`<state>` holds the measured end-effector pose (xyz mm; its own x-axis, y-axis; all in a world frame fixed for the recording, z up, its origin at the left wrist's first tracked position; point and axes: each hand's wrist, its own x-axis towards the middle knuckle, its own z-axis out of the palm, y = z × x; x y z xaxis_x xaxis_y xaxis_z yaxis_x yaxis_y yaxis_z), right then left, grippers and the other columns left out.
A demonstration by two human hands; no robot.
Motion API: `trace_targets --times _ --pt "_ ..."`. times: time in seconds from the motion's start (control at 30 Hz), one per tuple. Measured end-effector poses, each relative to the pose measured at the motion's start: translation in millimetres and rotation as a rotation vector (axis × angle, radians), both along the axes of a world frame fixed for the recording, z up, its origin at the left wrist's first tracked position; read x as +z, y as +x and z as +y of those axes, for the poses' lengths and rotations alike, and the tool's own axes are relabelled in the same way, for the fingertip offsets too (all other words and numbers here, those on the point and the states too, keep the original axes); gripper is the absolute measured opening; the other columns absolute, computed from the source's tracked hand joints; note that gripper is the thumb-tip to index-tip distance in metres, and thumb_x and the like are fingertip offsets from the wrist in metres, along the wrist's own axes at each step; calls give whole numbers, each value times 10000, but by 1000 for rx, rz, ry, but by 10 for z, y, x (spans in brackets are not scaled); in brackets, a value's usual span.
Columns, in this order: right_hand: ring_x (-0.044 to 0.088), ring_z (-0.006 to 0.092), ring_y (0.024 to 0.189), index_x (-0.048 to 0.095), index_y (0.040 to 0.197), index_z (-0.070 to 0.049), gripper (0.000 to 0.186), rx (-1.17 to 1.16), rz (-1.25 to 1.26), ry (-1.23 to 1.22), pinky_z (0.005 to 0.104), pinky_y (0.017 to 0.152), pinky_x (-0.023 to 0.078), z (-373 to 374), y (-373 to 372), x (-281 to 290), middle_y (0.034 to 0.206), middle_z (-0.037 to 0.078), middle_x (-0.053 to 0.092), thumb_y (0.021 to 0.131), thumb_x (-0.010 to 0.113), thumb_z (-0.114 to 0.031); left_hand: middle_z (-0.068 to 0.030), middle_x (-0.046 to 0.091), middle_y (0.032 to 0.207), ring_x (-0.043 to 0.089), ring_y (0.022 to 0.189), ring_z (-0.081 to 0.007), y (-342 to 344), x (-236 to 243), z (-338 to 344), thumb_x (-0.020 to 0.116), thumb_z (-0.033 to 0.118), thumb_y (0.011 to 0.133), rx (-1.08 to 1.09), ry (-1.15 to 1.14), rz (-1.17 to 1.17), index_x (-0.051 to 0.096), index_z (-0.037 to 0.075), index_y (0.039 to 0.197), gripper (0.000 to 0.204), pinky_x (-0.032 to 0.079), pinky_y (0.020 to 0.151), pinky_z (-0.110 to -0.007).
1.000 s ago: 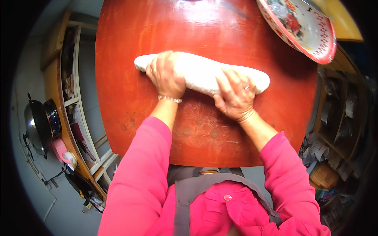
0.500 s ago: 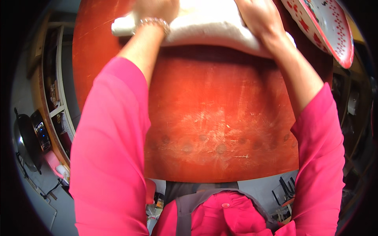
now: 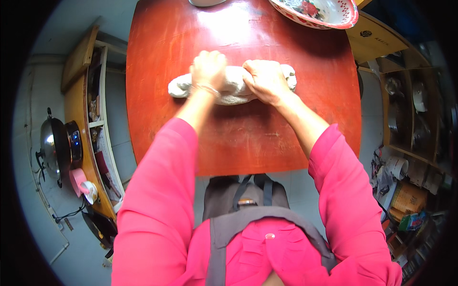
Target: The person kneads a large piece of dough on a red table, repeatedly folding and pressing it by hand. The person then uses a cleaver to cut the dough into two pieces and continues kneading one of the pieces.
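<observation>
A long, thick roll of white dough (image 3: 234, 81) lies crosswise on the red wooden table (image 3: 248, 152), its surface lumpy and folded. Pressed onto its left part is my left hand (image 3: 208, 71), a little blurred, fingers curled over the dough and a bracelet at the wrist. My right hand (image 3: 267, 80) grips the right part from above, thumb toward the middle. The dough's two ends stick out past my hands, and its middle shows between them. What lies under each palm is hidden.
A red-and-white patterned enamel basin (image 3: 350, 19) stands at the table's far right. Part of a pale bowl (image 3: 206, 2) shows at the far edge. A lidded wok (image 3: 55, 145) sits on a counter at left; wooden shelves (image 3: 386, 112) stand at right.
The view has shifted, so more of the table, basin and room shows. My hands and the dough now appear lower in the picture, and the dough looks shorter and more bunched.
</observation>
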<state>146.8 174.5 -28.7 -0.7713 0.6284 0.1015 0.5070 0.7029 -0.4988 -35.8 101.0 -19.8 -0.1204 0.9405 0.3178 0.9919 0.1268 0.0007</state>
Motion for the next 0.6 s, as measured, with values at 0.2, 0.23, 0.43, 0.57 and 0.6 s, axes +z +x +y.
trace_targets --times 0.2,0.23,0.43,0.57,0.6 --pt "641 196 1245 696 1269 -100 346 -77 389 352 405 1049 412 -612 393 -11 1340 34 691 930 648 -149 -44 705 1132 617 1198 -275 868 -360 -357 589 317 929 71 262 -277 719 155 1092 264 356 1129 -544" --pt "660 203 1195 691 1252 -91 351 -103 305 431 398 1024 424 -603 390 -68 1287 40 705 907 665 -152 -42 704 1128 617 1190 -273 770 -448 -325 598 317 916 12 310 -294 723 158 1070 254 361 1123 -537" --pt "664 280 915 658 1001 -93 134 6 238 207 419 873 476 499 -130 -277 955 73 698 876 630 -132 -46 658 833 643 879 -261 329 -610 545 620 256 868 103 222 -332 658 139 811 136 442 968 -475" --pt "659 308 909 640 961 -92 88 -26 177 76 453 841 479 776 -358 -184 915 88 695 901 585 -122 -49 656 819 637 853 -277 228 -451 853 589 252 904 183 127 -382 646 133 830 151 463 840 -443" --pt "656 318 907 636 953 -92 82 -40 145 34 462 834 479 804 -390 -169 911 93 693 907 575 -122 -57 660 810 640 843 -287 204 -417 904 586 255 906 186 68 -414 640 130 817 162 469 816 -444"
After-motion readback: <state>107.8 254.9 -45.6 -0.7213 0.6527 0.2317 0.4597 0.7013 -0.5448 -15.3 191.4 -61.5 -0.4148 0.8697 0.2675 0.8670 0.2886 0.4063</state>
